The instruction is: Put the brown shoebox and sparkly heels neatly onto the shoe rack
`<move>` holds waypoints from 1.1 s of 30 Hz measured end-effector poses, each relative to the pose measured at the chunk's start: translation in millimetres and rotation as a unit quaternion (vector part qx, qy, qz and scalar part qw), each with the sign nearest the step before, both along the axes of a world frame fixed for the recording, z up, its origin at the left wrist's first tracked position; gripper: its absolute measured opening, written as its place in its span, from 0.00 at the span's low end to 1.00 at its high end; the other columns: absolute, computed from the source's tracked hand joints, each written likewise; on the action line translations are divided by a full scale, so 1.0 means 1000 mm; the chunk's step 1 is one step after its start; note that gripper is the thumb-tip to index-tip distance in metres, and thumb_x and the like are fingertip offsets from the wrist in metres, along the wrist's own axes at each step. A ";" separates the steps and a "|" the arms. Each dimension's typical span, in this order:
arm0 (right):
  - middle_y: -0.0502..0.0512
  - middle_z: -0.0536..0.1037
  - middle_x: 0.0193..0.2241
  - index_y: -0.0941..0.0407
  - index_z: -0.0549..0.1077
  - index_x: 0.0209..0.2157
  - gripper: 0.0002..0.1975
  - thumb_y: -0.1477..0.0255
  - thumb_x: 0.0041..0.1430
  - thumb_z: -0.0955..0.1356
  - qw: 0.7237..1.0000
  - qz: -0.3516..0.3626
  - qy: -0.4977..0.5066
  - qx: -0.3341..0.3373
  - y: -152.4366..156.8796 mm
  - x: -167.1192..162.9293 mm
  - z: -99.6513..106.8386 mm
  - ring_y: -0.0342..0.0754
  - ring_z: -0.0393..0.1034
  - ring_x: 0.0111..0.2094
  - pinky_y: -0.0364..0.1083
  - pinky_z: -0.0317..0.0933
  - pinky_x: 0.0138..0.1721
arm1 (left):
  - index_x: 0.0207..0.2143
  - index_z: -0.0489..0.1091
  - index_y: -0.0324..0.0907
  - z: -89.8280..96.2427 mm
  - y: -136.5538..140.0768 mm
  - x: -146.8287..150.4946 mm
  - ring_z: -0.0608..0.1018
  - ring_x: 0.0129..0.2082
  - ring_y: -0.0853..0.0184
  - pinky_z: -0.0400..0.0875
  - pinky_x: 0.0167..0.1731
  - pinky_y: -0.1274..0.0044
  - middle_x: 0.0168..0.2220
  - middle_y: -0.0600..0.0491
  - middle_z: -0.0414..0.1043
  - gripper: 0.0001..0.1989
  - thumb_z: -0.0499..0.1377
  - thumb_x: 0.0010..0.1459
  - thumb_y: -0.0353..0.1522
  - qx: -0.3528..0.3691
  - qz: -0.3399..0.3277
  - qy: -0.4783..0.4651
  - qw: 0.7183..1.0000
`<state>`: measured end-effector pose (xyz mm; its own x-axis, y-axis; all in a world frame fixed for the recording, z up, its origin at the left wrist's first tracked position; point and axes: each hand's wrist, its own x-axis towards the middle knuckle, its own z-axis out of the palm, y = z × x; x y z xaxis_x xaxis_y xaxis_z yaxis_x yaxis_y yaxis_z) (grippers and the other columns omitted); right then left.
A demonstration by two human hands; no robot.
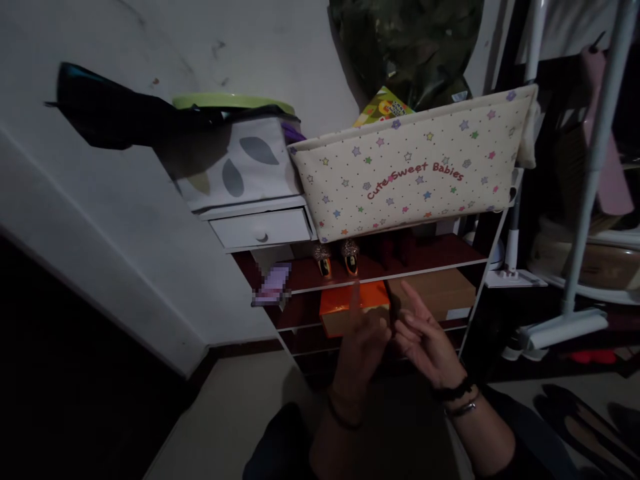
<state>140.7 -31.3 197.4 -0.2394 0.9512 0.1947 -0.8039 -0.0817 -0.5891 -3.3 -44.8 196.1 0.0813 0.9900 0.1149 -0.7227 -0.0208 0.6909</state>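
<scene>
Head view. Left hand [363, 347]: empty, index finger extended apart from the loosely bent others, before orange box [371, 296]. Right hand [425, 343]: empty, likewise pointing, before brown box [440, 293]; white label [457, 313], illegible. Shoes [351, 260]: on shelf [450, 251] above boxes. Basket [415, 177]: topmost, lettered "Cute Sweet Babies".

Starry basket [415, 180] beside leaf-patterned box [253, 170]

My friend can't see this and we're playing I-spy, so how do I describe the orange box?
Start at the big cream basket reading "Cute Sweet Babies". Below it, find the shelf with two sparkly shoes, then look one level lower. The orange box is there, its bright orange top setting it apart from the brown cardboard box on its right.
</scene>
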 end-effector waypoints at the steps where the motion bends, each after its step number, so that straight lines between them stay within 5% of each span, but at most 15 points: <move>1: 0.39 0.54 0.23 0.37 0.75 0.61 0.37 0.74 0.52 0.80 0.999 0.014 -0.004 0.032 -0.009 0.004 0.013 0.40 0.38 0.22 0.38 0.45 0.21 | 0.68 0.65 0.69 0.010 -0.009 -0.004 0.62 0.23 0.73 0.65 0.28 0.79 0.25 0.62 0.57 0.51 0.78 0.45 0.29 0.030 -0.010 0.001 0.999; 5: 0.39 0.49 0.21 0.24 0.64 0.68 0.46 0.73 0.57 0.80 0.987 0.047 -0.032 0.153 -0.049 0.023 0.026 0.41 0.39 0.20 0.39 0.48 0.23 | 0.72 0.55 0.75 0.014 -0.047 -0.017 0.51 0.17 0.75 0.59 0.22 0.79 0.19 0.65 0.52 0.54 0.77 0.51 0.31 0.182 -0.092 0.014 0.979; 10: 0.38 0.46 0.21 0.21 0.54 0.71 0.46 0.72 0.65 0.76 0.965 0.076 -0.007 0.251 -0.078 0.034 -0.023 0.40 0.37 0.19 0.39 0.45 0.22 | 0.75 0.39 0.75 -0.025 -0.073 -0.013 0.49 0.14 0.80 0.56 0.20 0.86 0.19 0.68 0.51 0.55 0.71 0.61 0.31 0.353 -0.146 -0.047 0.923; 14: 0.38 0.46 0.21 0.22 0.52 0.72 0.46 0.72 0.66 0.75 0.969 0.085 -0.004 0.233 -0.088 0.034 -0.046 0.40 0.36 0.19 0.39 0.44 0.23 | 0.75 0.38 0.75 -0.040 -0.081 -0.008 0.48 0.15 0.80 0.55 0.21 0.87 0.20 0.69 0.50 0.55 0.70 0.62 0.31 0.341 -0.138 -0.046 0.929; 33: 0.39 0.49 0.22 0.26 0.52 0.73 0.46 0.73 0.67 0.75 0.970 0.086 -0.032 0.226 -0.089 0.038 -0.047 0.40 0.39 0.20 0.39 0.44 0.24 | 0.76 0.42 0.71 -0.047 -0.088 -0.021 0.51 0.20 0.76 0.57 0.25 0.84 0.23 0.65 0.50 0.52 0.69 0.63 0.30 0.296 -0.106 0.003 0.949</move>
<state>178.4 -120.5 150.8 -0.4119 0.7173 0.5619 -0.7622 0.0667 -0.6439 -24.8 -132.7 149.3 0.2748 0.7137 0.6443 -0.7495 -0.2607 0.6085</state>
